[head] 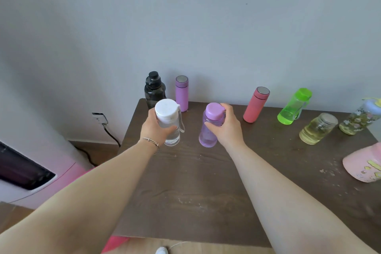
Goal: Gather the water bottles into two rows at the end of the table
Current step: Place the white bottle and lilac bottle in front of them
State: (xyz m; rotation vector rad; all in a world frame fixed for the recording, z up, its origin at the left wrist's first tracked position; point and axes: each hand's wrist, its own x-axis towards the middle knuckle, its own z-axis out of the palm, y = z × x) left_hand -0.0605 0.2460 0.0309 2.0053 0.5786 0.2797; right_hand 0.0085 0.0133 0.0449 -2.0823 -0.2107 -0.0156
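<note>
Two bottles are being held, one in each hand: the left hand (154, 128) is wrapping its fingers round a clear bottle with a white cap (167, 112), and the right hand (225, 129) is curling round a translucent purple bottle (209, 130). Whether their bases are touching the brown table (195, 192) cannot be told. Just beyond the left grip, a black bottle (154, 90) and a lilac flask (181, 93) are standing at the table's end. Right of the right grip, a coral flask (255, 105), a green bottle (293, 107), a yellowish glass jar (317, 129), a patterned bottle (358, 120) and a pink bottle (365, 165) are sitting spread apart.
</note>
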